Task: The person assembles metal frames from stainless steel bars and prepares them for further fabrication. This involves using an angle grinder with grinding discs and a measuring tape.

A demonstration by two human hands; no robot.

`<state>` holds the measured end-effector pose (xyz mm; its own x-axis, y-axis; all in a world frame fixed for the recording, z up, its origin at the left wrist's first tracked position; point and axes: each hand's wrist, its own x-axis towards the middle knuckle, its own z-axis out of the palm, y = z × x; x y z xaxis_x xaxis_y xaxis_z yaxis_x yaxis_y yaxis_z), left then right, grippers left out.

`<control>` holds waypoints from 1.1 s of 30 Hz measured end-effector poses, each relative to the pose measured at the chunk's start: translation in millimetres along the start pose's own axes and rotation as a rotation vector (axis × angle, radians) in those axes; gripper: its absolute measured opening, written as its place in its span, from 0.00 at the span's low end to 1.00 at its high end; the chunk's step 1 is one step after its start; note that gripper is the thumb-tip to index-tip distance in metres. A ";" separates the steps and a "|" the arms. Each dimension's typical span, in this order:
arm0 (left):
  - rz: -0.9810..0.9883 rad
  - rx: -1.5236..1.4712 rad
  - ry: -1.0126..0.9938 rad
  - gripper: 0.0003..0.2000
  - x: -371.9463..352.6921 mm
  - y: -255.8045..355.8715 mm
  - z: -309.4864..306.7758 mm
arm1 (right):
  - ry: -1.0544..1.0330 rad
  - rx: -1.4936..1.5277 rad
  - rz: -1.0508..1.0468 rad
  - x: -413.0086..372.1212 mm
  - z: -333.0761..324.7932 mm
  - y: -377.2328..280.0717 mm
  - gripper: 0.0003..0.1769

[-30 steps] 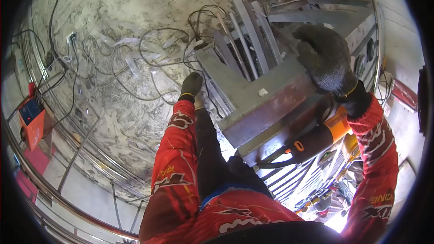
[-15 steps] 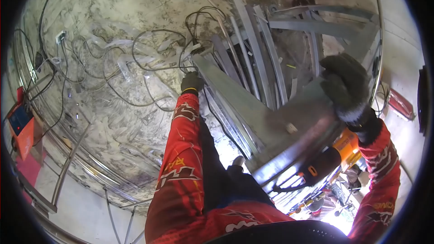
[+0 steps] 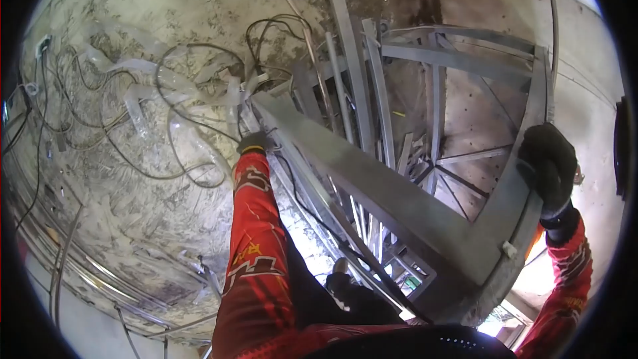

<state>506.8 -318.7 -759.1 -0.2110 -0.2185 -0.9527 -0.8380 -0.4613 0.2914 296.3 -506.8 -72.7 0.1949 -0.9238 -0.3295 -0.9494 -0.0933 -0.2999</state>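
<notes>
A large grey welded metal frame [image 3: 399, 209] slants across the middle and right, with a broad beam running to the left. At the beam's far left end, my left hand [image 3: 253, 142], in a dark glove, is closed at its lower edge; its fingertips are hidden. My right hand [image 3: 549, 166], also in a dark glove, curls around the frame's right side member [image 3: 508, 206]. Loose grey metal bars and tubes [image 3: 352, 60] lie behind and beneath the frame. A black cable [image 3: 312, 209] runs along the bars below the beam.
Cables [image 3: 193, 110] and strips of clear plastic [image 3: 136, 103] lie tangled on the stained floor at left. Long shiny tubes [image 3: 123, 282] line the lower left. A wall [image 3: 591, 60] stands close on the right. My shoe [image 3: 340, 266] is beside the bars.
My right hand has come down onto the frame's right side. The frame has shifted and tilted, its corner now lower and further right. The orange tool is now almost wholly hidden behind it.
</notes>
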 end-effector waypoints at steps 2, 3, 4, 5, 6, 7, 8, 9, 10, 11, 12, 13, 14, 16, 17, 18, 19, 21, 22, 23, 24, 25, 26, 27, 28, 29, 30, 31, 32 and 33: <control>-0.025 0.021 -0.119 0.27 -46.2 -16.1 13.9 | -0.045 -0.112 -0.104 10.6 0.1 -6.8 0.20; 0.028 0.048 -0.080 0.27 -81.1 -24.1 18.5 | -0.094 -0.163 -0.145 10.7 -0.8 -8.4 0.18; 0.021 0.007 -0.111 0.27 -131.8 -18.3 9.9 | -0.142 -0.211 -0.189 10.8 -1.7 -9.9 0.17; 0.094 -0.049 -0.169 0.28 -118.9 -42.8 48.1 | -0.063 -0.042 -0.061 7.6 6.4 -16.8 0.17; 0.410 0.292 -0.176 0.29 -101.3 -68.0 97.6 | 0.018 0.122 0.057 7.4 10.7 -19.7 0.16; 0.140 -0.033 -0.031 0.20 -141.6 -60.6 109.7 | 0.017 0.125 0.001 8.0 10.8 -17.1 0.16; 0.288 0.159 -0.153 0.21 -151.7 -69.4 130.1 | 0.015 0.138 0.005 6.5 12.1 -17.9 0.16; 0.256 0.142 -0.117 0.21 -178.8 -66.2 140.0 | 0.028 0.254 0.119 5.8 13.8 -20.5 0.15; 0.233 0.130 -0.075 0.21 -200.8 -62.1 153.9 | 0.042 0.366 0.235 5.2 15.0 -22.7 0.15; 0.236 0.095 0.002 0.21 -219.6 -59.9 163.3 | 0.037 0.349 0.253 5.4 15.3 -22.5 0.14; 0.241 0.064 0.084 0.21 -230.2 -63.7 178.4 | 0.039 0.352 0.251 6.7 13.8 -22.2 0.14; 0.254 0.037 0.163 0.21 -243.6 -67.1 189.6 | 0.027 0.334 0.222 6.7 12.9 -21.7 0.14; 0.272 0.022 0.246 0.21 -252.4 -70.1 198.4 | 0.014 0.315 0.190 7.0 12.7 -19.9 0.14; 0.329 -0.001 0.404 0.22 -253.6 -86.1 218.3 | 0.039 0.308 0.204 6.1 16.4 -14.4 0.15; 0.361 -0.010 0.479 0.22 -253.7 -93.5 227.1 | 0.030 0.301 0.189 6.8 14.7 -12.0 0.16; 0.369 -0.024 0.498 0.22 -250.6 -101.9 235.1 | 0.014 0.292 0.181 7.3 12.9 -8.8 0.17; 0.358 -0.036 0.491 0.22 -250.9 -108.6 238.4 | 0.013 0.268 0.165 8.2 11.8 -5.2 0.17; 0.242 -0.108 0.327 0.23 -263.8 -101.6 211.0 | -0.007 0.262 0.133 9.2 10.7 -3.2 0.18; 0.127 -0.160 0.187 0.23 -281.5 -86.1 175.7 | 0.009 0.256 0.084 9.6 10.8 -0.5 0.18; 0.009 -0.193 0.056 0.24 -301.0 -69.0 137.7 | 0.012 0.269 0.073 9.9 9.8 8.0 0.18; 0.035 -0.180 0.080 0.24 -295.7 -69.0 142.4 | 0.001 0.265 0.082 10.4 9.6 10.1 0.18; 0.060 -0.165 0.104 0.23 -289.1 -70.1 149.1 | 0.000 0.240 0.025 11.9 8.5 11.4 0.18; 0.114 -0.135 0.164 0.23 -291.2 -67.4 155.8 | -0.003 0.213 -0.030 13.9 6.4 13.5 0.18; 0.114 -0.132 0.136 0.23 -296.0 -62.8 166.5 | -0.008 0.218 0.005 15.6 5.2 14.5 0.18; 0.123 0.002 0.156 0.23 -307.8 -48.6 166.1 | -0.018 0.214 0.026 9.9 9.7 4.2 0.18; 0.137 0.136 0.184 0.24 -314.2 -36.5 167.7 | 0.043 0.235 -0.042 7.0 19.5 -12.1 0.16; 0.146 0.140 0.179 0.24 -313.9 -28.0 171.7 | 0.110 0.252 -0.119 5.2 24.0 -22.8 0.14; 0.116 0.109 0.248 0.24 -313.9 -19.4 173.3 | 0.114 0.224 -0.049 6.1 22.5 -23.5 0.15; 0.082 0.074 0.327 0.23 -311.4 -11.3 170.8 | 0.120 0.220 -0.055 7.5 22.6 -23.0 0.15; 0.085 0.073 0.339 0.23 -306.4 -5.5 163.9 | 0.130 0.211 -0.062 7.9 23.7 -21.5 0.16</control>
<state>493.6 -108.3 -482.8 -0.1130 -0.5324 -0.8389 -0.8609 -0.3691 0.3502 324.1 -503.3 -90.1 0.2050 -0.9599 -0.1913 -0.8617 -0.0843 -0.5003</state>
